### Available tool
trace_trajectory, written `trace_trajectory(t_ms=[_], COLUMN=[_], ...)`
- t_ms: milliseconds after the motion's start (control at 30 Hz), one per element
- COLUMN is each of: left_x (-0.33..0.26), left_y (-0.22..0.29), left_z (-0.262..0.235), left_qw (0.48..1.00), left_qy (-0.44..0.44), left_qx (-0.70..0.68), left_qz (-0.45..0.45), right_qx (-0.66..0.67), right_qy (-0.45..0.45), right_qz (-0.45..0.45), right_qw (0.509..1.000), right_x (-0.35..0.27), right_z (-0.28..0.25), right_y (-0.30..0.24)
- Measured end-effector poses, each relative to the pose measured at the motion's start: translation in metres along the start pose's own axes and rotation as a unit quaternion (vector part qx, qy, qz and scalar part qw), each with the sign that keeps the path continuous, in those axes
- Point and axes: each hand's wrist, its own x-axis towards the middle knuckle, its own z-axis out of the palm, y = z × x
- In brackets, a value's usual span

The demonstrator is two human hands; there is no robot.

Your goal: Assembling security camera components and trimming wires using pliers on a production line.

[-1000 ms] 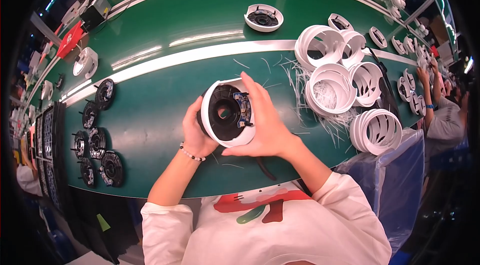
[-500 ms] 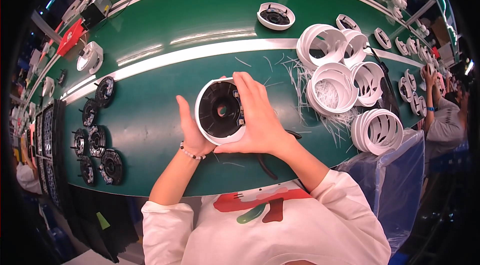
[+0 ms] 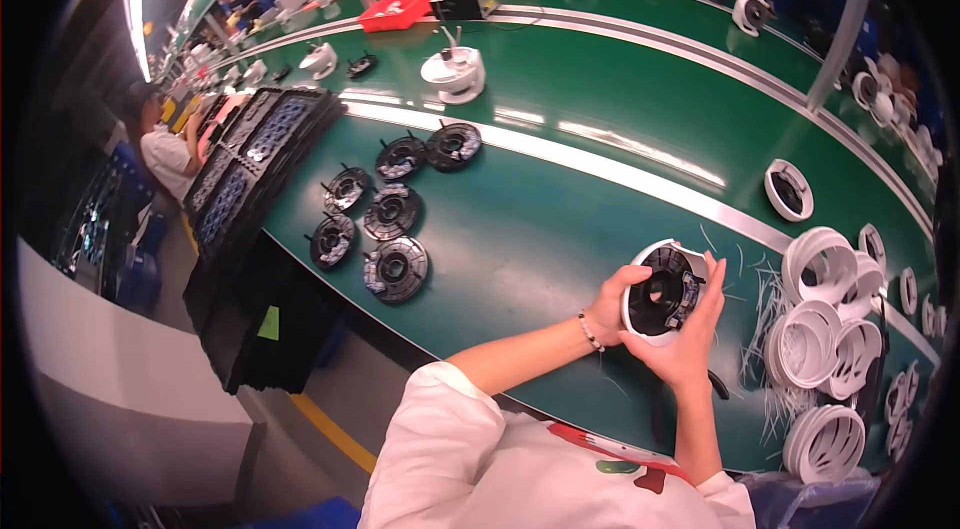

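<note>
1. Both of your hands are clamped on one round white housing point(image 3: 664, 291) with a black part seated inside it; you hold it just above the green surface point(image 3: 560, 209), its open face tilted up toward you, likely so the inside is easy to see.
2. Your left hand point(image 3: 612, 307) grips the housing's near-left rim, thumb over the edge, a beaded bracelet at the wrist; it seems to steady the piece.
3. Your right hand point(image 3: 685, 341) cups the housing from below and from the right, fingers reaching up along its far rim; this carries the weight.
4. Just right of your right hand lie loose thin white strips point(image 3: 765, 304), and beyond them a cluster of white slotted rings point(image 3: 825, 329), stacked within easy reach.
5. Well to the left of your left hand sit six black round discs point(image 3: 393, 214), laid flat in a loose group; farther left, dark trays point(image 3: 255, 144) line the surface's edge.
6. Beyond your hands, another white housing point(image 3: 789, 190) rests alone on the surface.
</note>
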Motion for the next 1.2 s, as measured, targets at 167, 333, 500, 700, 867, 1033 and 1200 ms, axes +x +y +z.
trace_trajectory(t_ms=[167,333,500,700,867,1033,1200], left_x=[0.02,0.104,0.178,0.237,0.186,0.052,-0.078], left_y=[0.012,0.062,0.126,0.183,0.152,0.172,0.24], left_z=[-0.006,-0.025,-0.091,-0.162,-0.095,-0.008,0.015], left_qw=[0.985,0.954,0.958,0.867,0.782,0.755,0.599], left_qy=[0.172,0.249,0.178,0.344,0.372,0.203,0.294], left_qx=[-0.007,0.103,0.222,0.256,0.424,0.569,0.704], left_qz=[0.031,0.135,0.017,0.255,0.266,0.255,0.243], right_qx=[0.054,0.017,-0.246,-0.297,-0.317,-0.288,-0.222], right_qy=[-0.033,0.091,0.205,0.165,0.079,0.075,0.089], right_qz=[0.026,-0.001,-0.021,0.05,0.058,0.053,0.106], right_qw=[0.998,0.996,0.947,0.939,0.943,0.953,0.965], right_x=[-0.003,-0.042,-0.058,-0.051,-0.051,-0.049,-0.035], right_z=[-0.003,-0.059,-0.123,-0.15,-0.144,-0.148,-0.153], right_y=[0.016,0.01,0.026,0.049,0.082,0.086,0.075])
